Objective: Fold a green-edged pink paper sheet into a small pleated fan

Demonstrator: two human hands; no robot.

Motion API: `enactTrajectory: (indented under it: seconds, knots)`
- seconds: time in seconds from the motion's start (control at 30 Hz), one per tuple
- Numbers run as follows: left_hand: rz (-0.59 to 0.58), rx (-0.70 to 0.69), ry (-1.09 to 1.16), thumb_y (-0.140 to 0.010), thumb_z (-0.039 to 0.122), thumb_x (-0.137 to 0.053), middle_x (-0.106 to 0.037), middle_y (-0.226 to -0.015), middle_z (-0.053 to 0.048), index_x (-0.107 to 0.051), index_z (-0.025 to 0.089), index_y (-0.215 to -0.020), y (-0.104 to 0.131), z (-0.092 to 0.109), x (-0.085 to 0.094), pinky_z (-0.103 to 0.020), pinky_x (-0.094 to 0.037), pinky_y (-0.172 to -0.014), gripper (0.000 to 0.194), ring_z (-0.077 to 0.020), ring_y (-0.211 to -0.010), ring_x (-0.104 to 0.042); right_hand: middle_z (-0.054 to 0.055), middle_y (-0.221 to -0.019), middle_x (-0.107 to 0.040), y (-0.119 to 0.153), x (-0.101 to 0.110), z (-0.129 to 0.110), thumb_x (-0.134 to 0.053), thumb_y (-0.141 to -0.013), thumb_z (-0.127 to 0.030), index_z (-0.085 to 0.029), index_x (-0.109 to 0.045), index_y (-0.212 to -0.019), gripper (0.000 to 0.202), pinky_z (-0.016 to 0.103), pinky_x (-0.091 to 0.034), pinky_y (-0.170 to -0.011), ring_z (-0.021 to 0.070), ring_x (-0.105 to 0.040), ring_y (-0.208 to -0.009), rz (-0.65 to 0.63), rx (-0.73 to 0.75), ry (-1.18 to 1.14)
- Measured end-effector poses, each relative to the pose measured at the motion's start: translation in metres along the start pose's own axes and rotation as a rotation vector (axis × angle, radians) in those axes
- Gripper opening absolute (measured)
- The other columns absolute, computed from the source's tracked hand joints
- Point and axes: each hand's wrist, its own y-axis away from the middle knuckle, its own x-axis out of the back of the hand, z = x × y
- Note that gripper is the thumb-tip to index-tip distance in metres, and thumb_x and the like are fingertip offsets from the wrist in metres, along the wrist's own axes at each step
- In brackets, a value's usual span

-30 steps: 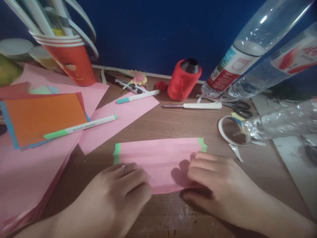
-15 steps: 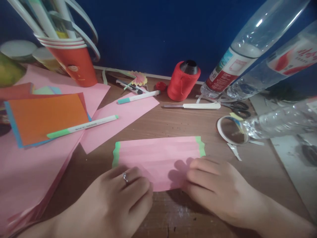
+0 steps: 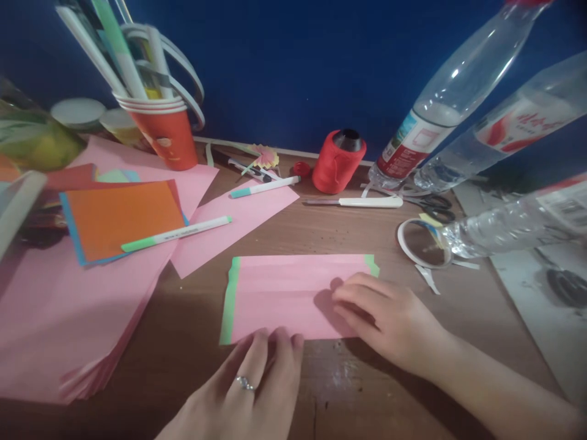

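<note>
A pink paper strip with green ends (image 3: 279, 287) lies on the table, marked by several crosswise creases. My left hand (image 3: 257, 385), wearing a silver ring, is at its near edge; its fingers are stretched forward and the tips touch the paper. Over the right part of the strip rests my right hand (image 3: 389, 315), fingers loosely bent, with a gap between thumb and fingers and no paper visibly gripped. It hides the strip's lower right corner and casts a shadow on the paper.
Left are stacked pink sheets (image 3: 92, 318), orange paper (image 3: 128, 214), a green marker (image 3: 178, 233) and a red cup of pens (image 3: 169, 143). Behind stand red thread (image 3: 337, 165) and a white-handled knife (image 3: 369, 202). Right are a tape roll (image 3: 424, 244), scissors (image 3: 435, 205) and bottles (image 3: 417, 140).
My left hand has gone from curled on the paper to stretched out at its near edge. The right hand's fingers have loosened. The strip now lies flatter, and the camera view has shifted.
</note>
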Motion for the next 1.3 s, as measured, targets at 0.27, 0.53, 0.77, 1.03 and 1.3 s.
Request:
enactTrajectory:
  seconds: [0.27, 0.53, 0.77, 1.03, 1.3]
  knots:
    - [-0.106, -0.159, 0.067, -0.085, 0.021, -0.039, -0.052, -0.128, -0.014, -0.054, 0.009, -0.120, -0.011, -0.008, -0.003, -0.044, -0.041, -0.094, 0.040, -0.0304, -0.113, -0.048, 0.009, -0.117, -0.062, 0.002, 0.004, -0.015, -0.043, -0.093, -0.027, -0.016, -0.056, -0.120, 0.032, 0.035, -0.042, -0.094, 0.0208, -0.053, -0.110, -0.142, 0.251, 0.199]
    - [-0.062, -0.166, 0.010, -0.083, 0.022, -0.046, -0.057, -0.121, -0.016, -0.056, 0.008, -0.118, -0.009, -0.008, -0.006, -0.042, -0.038, -0.094, 0.039, -0.0271, -0.109, -0.052, 0.010, -0.151, -0.016, -0.006, -0.003, -0.006, -0.038, -0.086, -0.063, -0.016, -0.014, -0.146, 0.080, 0.046, -0.016, -0.112, 0.0247, -0.013, -0.139, -0.334, 0.161, 0.209]
    - [-0.086, -0.189, -0.003, -0.080, 0.022, -0.049, -0.056, -0.123, -0.016, -0.055, 0.007, -0.120, -0.010, -0.009, -0.002, -0.040, -0.038, -0.094, 0.043, -0.0284, -0.111, -0.050, 0.009, -0.150, -0.018, -0.009, -0.004, 0.023, -0.033, -0.091, -0.056, -0.016, -0.013, -0.146, 0.071, 0.050, -0.019, -0.111, 0.0257, -0.013, -0.138, -0.165, -0.005, 0.406]
    - [-0.059, -0.163, 0.056, -0.083, 0.015, -0.046, -0.059, -0.117, -0.012, -0.053, 0.010, -0.119, -0.015, -0.021, -0.001, -0.035, -0.043, -0.089, 0.038, -0.0219, -0.106, -0.053, 0.015, -0.142, -0.039, -0.007, -0.005, 0.014, -0.043, -0.087, -0.054, -0.014, -0.022, -0.144, 0.073, 0.050, -0.033, -0.103, 0.0292, -0.034, -0.130, -0.030, -0.051, 0.341]
    - [-0.056, 0.033, -0.098, -0.079, 0.005, -0.045, -0.062, -0.109, -0.015, -0.059, 0.007, -0.113, -0.013, -0.025, -0.003, -0.041, -0.050, -0.083, 0.037, -0.0279, -0.101, -0.058, 0.016, -0.131, -0.050, -0.007, -0.002, 0.007, -0.049, -0.085, -0.054, -0.013, -0.035, -0.138, 0.068, 0.048, -0.038, -0.097, 0.0294, -0.045, -0.118, 0.001, -0.104, 0.280]
